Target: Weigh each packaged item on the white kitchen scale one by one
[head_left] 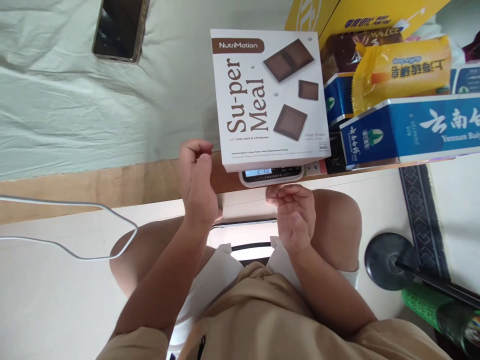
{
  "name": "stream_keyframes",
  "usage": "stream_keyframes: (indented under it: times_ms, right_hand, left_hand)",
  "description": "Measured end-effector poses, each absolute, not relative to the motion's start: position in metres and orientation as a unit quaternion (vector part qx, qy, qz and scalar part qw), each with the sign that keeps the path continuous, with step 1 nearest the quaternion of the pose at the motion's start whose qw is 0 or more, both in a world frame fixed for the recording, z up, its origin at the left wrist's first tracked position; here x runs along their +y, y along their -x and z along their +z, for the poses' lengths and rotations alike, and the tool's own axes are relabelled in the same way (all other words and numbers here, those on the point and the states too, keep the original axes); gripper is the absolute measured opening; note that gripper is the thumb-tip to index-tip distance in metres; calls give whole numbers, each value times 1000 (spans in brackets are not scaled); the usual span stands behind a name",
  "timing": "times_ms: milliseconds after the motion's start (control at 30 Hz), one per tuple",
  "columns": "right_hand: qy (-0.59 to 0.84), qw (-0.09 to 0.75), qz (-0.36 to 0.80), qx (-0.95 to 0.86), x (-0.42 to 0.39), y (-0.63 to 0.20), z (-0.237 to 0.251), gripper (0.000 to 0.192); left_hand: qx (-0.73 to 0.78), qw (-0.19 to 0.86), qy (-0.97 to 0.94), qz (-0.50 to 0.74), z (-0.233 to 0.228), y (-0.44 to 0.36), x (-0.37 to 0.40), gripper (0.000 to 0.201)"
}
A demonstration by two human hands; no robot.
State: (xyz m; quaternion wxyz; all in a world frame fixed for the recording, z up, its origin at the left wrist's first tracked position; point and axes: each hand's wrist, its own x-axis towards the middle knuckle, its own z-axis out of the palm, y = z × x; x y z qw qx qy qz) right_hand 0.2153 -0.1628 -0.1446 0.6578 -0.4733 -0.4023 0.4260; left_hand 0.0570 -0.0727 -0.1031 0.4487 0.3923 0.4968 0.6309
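While the white box (268, 97) already sits on the small scale (270, 175) with its display lit, both hands hang just below it, left hand (197, 177) loosely curled, right hand (294, 212) relaxed, neither grasping anything.

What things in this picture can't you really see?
Head view only:
- Scale: mostly hidden under the Su-per Meal box; its display digits are too small to read.
- Phone: cut off by the top edge.
- Blue carton: cut off by the right edge.
- Left hand and right hand: fingers curled, so the palms are hidden.
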Motion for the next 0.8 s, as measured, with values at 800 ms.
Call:
stream_keyframes:
  times_ms: [800]
  right_hand:
    - [478, 640, 465, -381, -165, -208, -127, 27]
  left_hand:
    - [454, 660, -263, 537, -86, -51, -67, 43]
